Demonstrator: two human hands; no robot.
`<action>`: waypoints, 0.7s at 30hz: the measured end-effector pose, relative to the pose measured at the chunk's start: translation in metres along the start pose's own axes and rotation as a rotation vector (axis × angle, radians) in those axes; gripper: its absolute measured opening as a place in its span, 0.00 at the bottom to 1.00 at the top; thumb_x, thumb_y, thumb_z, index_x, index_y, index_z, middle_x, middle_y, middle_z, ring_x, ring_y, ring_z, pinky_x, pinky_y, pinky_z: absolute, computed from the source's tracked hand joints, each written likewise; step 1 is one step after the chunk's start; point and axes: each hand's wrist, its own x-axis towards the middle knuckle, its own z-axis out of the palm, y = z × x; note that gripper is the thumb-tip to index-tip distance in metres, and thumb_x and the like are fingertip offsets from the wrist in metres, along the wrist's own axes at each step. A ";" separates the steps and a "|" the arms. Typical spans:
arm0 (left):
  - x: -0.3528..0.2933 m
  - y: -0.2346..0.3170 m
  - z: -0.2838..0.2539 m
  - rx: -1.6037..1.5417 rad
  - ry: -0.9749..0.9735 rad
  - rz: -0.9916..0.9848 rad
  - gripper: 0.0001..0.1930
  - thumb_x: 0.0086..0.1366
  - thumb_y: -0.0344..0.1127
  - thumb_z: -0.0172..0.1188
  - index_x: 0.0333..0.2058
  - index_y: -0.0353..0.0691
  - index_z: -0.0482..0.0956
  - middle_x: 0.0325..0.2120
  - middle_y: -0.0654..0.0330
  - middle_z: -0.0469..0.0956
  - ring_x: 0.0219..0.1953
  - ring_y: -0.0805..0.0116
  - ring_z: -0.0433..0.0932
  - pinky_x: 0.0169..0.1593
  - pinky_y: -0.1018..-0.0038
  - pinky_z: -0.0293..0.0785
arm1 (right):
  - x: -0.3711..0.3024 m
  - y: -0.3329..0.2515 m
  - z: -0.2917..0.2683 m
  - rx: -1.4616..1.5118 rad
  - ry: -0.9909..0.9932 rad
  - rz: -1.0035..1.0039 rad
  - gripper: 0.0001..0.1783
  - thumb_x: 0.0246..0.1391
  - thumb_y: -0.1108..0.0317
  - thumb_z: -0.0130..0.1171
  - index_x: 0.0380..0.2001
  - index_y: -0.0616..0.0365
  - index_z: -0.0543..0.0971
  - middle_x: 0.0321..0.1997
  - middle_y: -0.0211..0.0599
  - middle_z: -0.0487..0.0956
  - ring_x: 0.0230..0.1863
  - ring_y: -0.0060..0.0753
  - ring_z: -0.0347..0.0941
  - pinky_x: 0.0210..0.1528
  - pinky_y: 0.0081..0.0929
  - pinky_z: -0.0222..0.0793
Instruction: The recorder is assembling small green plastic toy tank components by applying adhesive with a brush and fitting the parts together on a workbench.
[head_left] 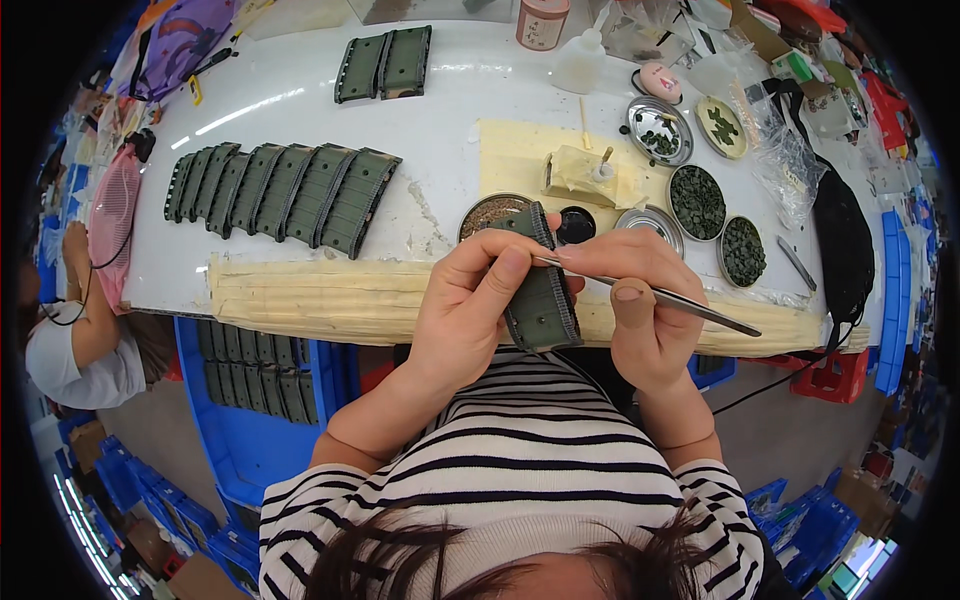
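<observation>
My left hand [465, 310] is closed around a dark green, ribbed, curved panel [545, 312] with darker stitched-looking edges, held up over the table's front edge. In my right hand [650, 300] are metal tweezers [705, 311], pinched between thumb and fingers. Their tip lies by my left fingertips at the panel's upper part; whether it grips anything is too small to tell. Just beyond my hands stand a tin of brown grains [485, 215] and a small black cup [577, 226]. Two tins of dark green bits [697, 205] [742, 252] are to the right of my right hand.
Rows of similar panels [285, 195] lie at left, two more [383, 65] farther back. A wrapped block [590, 178], a silver dish [660, 132] and loose tweezers [797, 263] are on the right. A blue crate [255, 440] holds panels below. Another person's arm [85, 300] is far left.
</observation>
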 end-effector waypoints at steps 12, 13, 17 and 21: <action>-0.001 0.016 0.012 -0.073 0.074 -0.082 0.22 0.70 0.30 0.47 0.61 0.41 0.59 0.56 0.48 0.66 0.49 0.59 0.76 0.53 0.60 0.76 | -0.004 0.015 -0.002 0.062 0.184 0.013 0.13 0.62 0.68 0.51 0.34 0.64 0.81 0.33 0.37 0.80 0.32 0.30 0.71 0.35 0.22 0.67; 0.000 0.019 0.012 -0.048 0.091 -0.062 0.26 0.69 0.28 0.47 0.64 0.43 0.54 0.56 0.48 0.66 0.50 0.57 0.76 0.54 0.60 0.76 | -0.006 0.019 -0.005 0.038 0.229 -0.007 0.13 0.63 0.67 0.50 0.34 0.64 0.81 0.32 0.36 0.80 0.32 0.29 0.70 0.35 0.22 0.66; 0.001 0.026 -0.005 -0.242 0.157 -0.078 0.35 0.64 0.21 0.49 0.67 0.43 0.45 0.55 0.50 0.68 0.53 0.57 0.74 0.59 0.56 0.72 | -0.011 0.027 -0.013 -0.203 0.220 0.094 0.09 0.59 0.71 0.53 0.31 0.62 0.82 0.28 0.35 0.78 0.32 0.32 0.68 0.37 0.28 0.63; 0.002 0.024 -0.019 -0.567 0.115 -0.104 0.29 0.63 0.20 0.51 0.62 0.40 0.57 0.50 0.53 0.72 0.55 0.61 0.72 0.62 0.56 0.68 | -0.013 0.040 -0.012 -0.412 0.147 0.026 0.06 0.56 0.71 0.57 0.30 0.59 0.82 0.28 0.35 0.78 0.31 0.36 0.67 0.38 0.28 0.63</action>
